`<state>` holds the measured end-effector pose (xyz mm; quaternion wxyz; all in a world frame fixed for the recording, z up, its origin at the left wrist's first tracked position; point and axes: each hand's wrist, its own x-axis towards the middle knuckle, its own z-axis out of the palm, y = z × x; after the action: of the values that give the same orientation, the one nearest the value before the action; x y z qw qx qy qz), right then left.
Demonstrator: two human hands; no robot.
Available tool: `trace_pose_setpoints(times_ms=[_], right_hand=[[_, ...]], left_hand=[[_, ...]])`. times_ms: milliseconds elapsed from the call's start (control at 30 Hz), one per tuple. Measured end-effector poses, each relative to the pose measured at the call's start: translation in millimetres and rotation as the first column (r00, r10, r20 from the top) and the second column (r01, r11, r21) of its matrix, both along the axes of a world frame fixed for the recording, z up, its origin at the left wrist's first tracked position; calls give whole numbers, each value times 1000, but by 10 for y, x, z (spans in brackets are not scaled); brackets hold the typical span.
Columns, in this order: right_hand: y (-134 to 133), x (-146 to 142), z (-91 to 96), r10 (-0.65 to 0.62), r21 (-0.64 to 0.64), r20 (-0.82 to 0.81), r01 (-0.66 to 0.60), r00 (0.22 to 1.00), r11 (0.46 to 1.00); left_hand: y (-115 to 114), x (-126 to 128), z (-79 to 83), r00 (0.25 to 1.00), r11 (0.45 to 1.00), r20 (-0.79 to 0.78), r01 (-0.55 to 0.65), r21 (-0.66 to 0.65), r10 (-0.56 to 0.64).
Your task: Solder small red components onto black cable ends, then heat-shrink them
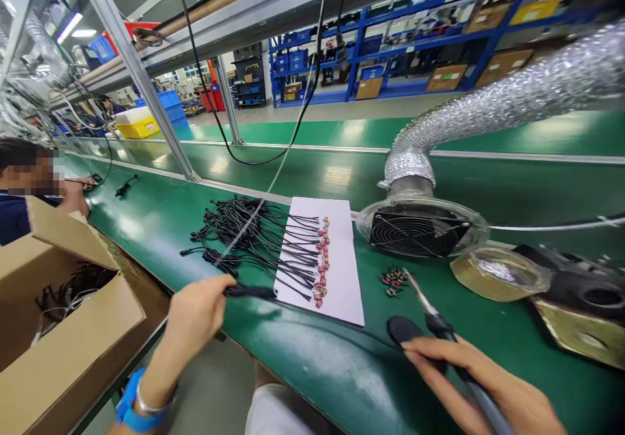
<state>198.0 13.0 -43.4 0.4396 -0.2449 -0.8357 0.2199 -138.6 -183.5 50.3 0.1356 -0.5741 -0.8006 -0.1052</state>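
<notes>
My left hand (198,311) is closed around a folded bundle of black cable (251,291) near the bench's front edge. In my right hand (493,383) is a soldering iron (437,321), its tip pointing up and away. Thumb and finger of that hand also pinch a flat black oval piece (404,329), from which a thin black cable runs left. Between the hands lies a white board (344,301) with a row of small reddish coil-like parts (322,252) at cable ends. Many black cables (239,223) are heaped to its left. Tiny red-and-black parts (393,279) sit near the iron's tip.
A round fume fan (420,233) with a silver duct (498,96) stands behind. A brass-coloured bowl (498,272) and an iron stand (581,292) are at right. An open cardboard box (97,357) holds cables at left. Another person (29,181) sits beyond it.
</notes>
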Motion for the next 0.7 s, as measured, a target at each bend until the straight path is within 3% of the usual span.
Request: trace_pose_setpoints(times_ms=[100, 200, 300, 433, 567, 700], right_hand=[[-151, -526, 252, 134, 24, -6, -134, 991, 991], [-188, -1040, 240, 152, 89, 32, -154, 988, 984], [-137, -1331, 71, 143, 132, 126, -159, 982, 978], [-77, -1423, -52, 116, 158, 190, -147, 975, 976], [-74, -1430, -29, 100, 162, 234, -140, 967, 977], [-53, -1414, -2, 115, 107, 255, -147, 960, 983]], left_hand=[[79, -313, 194, 966, 947, 30, -259, 189, 258], [254, -691, 233, 926, 913, 132, -373, 164, 354], [420, -1038, 110, 928, 941, 227, -324, 95, 296], [576, -1324, -110, 935, 971, 269, -241, 10, 229], [637, -1411, -216, 935, 983, 303, -172, -63, 183], [566, -1379, -232, 922, 984, 349, -176, -12, 170]])
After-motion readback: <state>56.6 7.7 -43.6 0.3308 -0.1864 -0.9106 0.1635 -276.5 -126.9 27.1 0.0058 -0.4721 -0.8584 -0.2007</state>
